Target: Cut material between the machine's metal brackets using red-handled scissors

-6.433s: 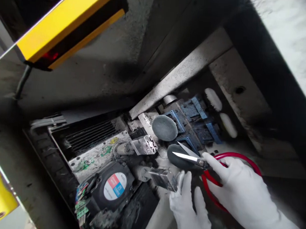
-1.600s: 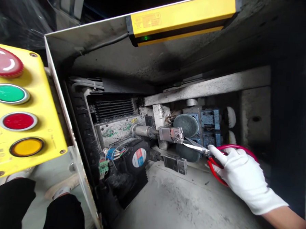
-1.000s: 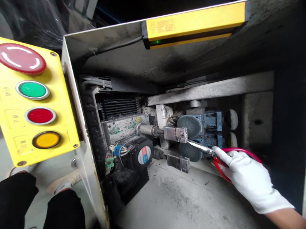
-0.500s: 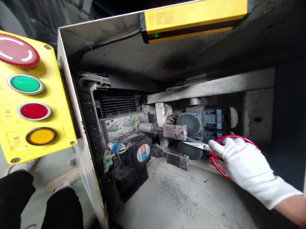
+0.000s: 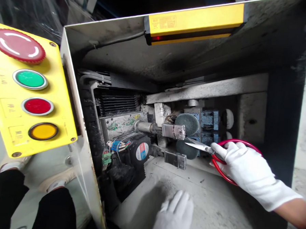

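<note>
In my right hand point(image 5: 250, 171), gloved in white, is a pair of scissors point(image 5: 219, 155) with large red loop handles. The blades point left, slightly parted, in front of the lower of two dark round pads point(image 5: 187, 124). Their tips come near two metal blocks point(image 5: 173, 131) on the ends of rods; whether they touch anything is hard to tell. My left hand point(image 5: 174, 216), also in a white glove, reaches in from the bottom edge over the pale machine floor point(image 5: 210, 203). Its fingers are stretched out and hold nothing; the wrist is out of frame.
A yellow control box point(image 5: 65, 123) with a red mushroom button and several coloured buttons stands at the left. Along the top runs a yellow sensor bar point(image 5: 199, 19) with a red light. A motor with wires point(image 5: 135, 153) sits beside the rods. The housing's metal edge point(image 5: 89, 159) separates it from legs below.
My left hand has come into view from below. My right hand and the scissors have shifted slightly to the right. The light on the sensor bar has turned from green to red.
</note>
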Motion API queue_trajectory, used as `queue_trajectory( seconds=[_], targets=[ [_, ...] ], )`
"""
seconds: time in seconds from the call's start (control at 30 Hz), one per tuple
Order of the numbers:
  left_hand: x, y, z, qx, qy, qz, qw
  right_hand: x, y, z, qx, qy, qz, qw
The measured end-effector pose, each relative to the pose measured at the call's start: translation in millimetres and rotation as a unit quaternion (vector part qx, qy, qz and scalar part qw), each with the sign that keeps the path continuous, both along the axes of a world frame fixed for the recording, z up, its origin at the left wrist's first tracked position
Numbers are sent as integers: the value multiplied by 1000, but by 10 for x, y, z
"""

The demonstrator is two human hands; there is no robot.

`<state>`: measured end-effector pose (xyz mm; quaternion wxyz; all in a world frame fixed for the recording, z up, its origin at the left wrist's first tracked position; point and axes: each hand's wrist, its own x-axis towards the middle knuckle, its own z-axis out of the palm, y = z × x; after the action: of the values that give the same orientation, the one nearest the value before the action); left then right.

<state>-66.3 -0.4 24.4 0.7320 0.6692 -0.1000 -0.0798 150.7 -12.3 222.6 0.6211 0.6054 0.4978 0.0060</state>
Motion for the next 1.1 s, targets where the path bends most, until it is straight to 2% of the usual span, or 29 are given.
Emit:
queue_trajectory(
  seconds=[0.07,0.17,0.23,0.4,0.7,0.9,1.1],
  targets=[
    [342,-106,144,16,-20,82,996,6,-46,22,4,4,-3,1000],
    [684,-141,330,68,21,217,974,11,-86,45,5,-6,-3,1000],
    [822,-124,392,85,37,247,965,6,-94,34,3,-20,4,1000],
    [977,-131,382,67,42,235,969,-2,-56,-50,-20,-42,26,999],
    [1021,-211,343,74,13,263,962,40,34,-142,-23,-11,29,999],
    [1022,-179,314,71,11,235,969,147,114,-183,-46,29,36,998],
    [1025,-89,301,66,3,203,977,168,168,-142,-115,3,112,987]
  ],
)
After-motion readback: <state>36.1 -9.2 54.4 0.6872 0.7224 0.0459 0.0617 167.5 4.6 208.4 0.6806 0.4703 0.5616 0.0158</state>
